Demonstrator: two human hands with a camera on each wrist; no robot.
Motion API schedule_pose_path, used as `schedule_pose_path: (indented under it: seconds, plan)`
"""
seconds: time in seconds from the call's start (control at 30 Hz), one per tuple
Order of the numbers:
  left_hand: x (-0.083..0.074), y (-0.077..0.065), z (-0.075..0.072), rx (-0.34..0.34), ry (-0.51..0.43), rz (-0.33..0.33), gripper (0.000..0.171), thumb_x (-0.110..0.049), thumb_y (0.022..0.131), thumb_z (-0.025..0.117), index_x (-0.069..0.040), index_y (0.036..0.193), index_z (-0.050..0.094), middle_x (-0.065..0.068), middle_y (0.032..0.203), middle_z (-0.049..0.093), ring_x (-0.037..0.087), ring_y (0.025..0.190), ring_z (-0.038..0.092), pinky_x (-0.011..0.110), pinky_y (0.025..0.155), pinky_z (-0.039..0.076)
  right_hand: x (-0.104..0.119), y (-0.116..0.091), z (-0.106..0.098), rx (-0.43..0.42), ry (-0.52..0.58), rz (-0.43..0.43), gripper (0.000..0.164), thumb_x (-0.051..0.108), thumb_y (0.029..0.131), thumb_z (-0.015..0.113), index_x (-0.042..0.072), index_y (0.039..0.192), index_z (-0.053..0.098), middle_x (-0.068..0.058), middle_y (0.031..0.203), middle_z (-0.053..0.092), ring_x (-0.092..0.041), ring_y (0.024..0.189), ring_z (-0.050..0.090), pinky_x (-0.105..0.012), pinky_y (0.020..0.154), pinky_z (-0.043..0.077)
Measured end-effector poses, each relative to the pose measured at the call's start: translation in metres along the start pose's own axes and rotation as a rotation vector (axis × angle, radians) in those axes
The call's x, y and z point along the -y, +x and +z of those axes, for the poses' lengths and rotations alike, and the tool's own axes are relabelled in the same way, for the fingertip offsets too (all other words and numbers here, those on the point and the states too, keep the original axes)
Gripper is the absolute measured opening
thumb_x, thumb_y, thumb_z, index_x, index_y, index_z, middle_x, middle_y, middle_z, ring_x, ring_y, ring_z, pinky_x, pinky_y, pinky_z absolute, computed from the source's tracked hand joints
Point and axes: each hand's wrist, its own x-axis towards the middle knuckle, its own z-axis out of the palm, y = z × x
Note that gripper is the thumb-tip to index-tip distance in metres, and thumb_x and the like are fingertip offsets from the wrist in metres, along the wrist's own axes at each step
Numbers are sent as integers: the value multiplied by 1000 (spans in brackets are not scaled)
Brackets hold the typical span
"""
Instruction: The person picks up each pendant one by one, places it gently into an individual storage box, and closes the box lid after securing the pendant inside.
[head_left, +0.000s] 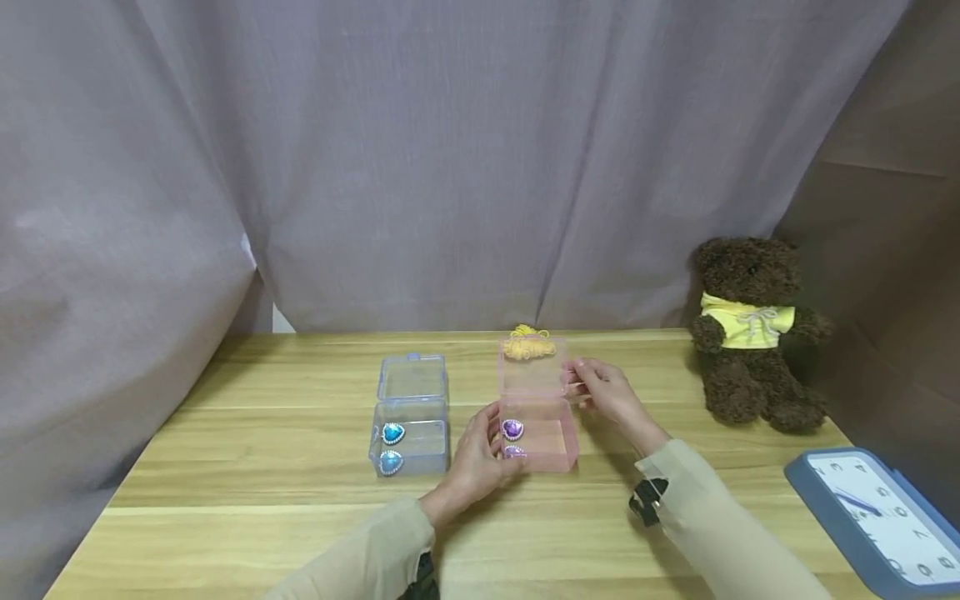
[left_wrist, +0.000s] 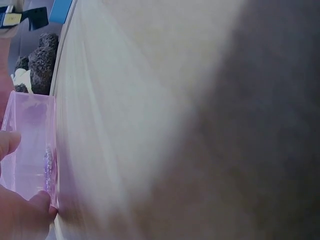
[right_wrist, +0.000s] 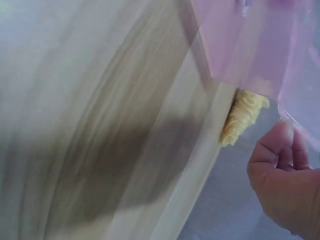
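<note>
A small clear pink plastic box [head_left: 551,463] stands with its lid [head_left: 531,379] raised. Two purple heart-shaped gems [head_left: 513,430] with beaded rims lie along its left side. My left hand [head_left: 478,458] grips the box's left wall, thumb at the front; in the left wrist view its fingers curl round the pink box [left_wrist: 32,120]. My right hand [head_left: 609,393] pinches the right edge of the lid between thumb and fingers, as the right wrist view also shows. Left of it sits an open clear blue box [head_left: 429,463] holding two blue heart-shaped gems [head_left: 391,462].
A bundle of yellow cord [head_left: 529,331] lies behind the raised lid, near the table's back edge. At the right sit a brown teddy bear [head_left: 742,383] in a yellow top and a blue-framed clock [head_left: 825,500]. Grey curtain [head_left: 420,167] hangs behind the wooden table [head_left: 262,467].
</note>
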Motion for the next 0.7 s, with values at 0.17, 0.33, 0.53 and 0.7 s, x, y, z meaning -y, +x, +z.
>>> schedule_pose_path:
  seconds: [0.17,0.33,0.53,0.7]
  plan:
    - [-3,-2,0,-3,70,38,85,9,67,72,8,140,28,30,136,40,39,125,46,32,102,46,-2,-15,-4,18,92,-45,61,47,100,34,-9,108,59,2,81,57,-8,70,53,-22,55,53]
    - [-3,-2,0,-5,72,27,85,11,68,71,8,141,28,30,136,40,39,123,47,31,100,47,2,-34,0,40,32,37,54,39,98,46,-10,118,57,-9,90,64,-12,72,57,-24,62,55]
    - [0,0,0,-12,83,-4,86,10,68,73,6,142,29,25,135,42,37,122,49,29,99,48,1,-49,5,95,-30,78,50,11,93,56,-16,132,41,-12,91,60,-8,69,56,-24,64,58]
    - [-1,-2,0,-28,93,32,80,8,70,74,8,139,33,23,128,45,34,114,54,23,91,53,-4,-50,7,82,-54,58,43,3,91,55,-18,127,44,-7,80,59,-5,63,53,-22,59,57]
